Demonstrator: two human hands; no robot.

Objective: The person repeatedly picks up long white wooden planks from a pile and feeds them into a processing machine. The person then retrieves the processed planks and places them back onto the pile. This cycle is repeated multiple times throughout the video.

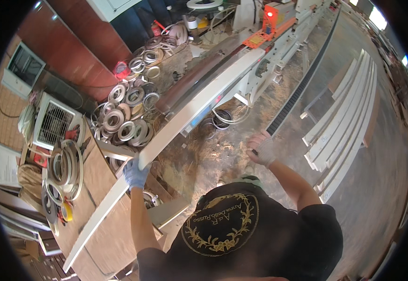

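Observation:
My left hand (136, 173), in a pale blue glove, is closed around a long narrow white board (190, 110) that slopes from an edge-banding-type machine (265, 70) at the far right. Below that hand a white strip (96, 220) carries on over the wooden table; the glove hides whether both are one piece. My right hand (261, 149), in a light glove with the fingers showing pinkish, is curled beside the near end of a long black ribbed rail (297, 91). A small dark spot shows at its fingers; what they hold, if anything, I cannot make out.
Coils of edging tape (124, 117) lie heaped on the floor at left. More rolls (66, 164) sit on the plywood-topped table (89, 187). At right, several long white boards (344, 126) are stacked. An orange guard (265, 30) tops the machine.

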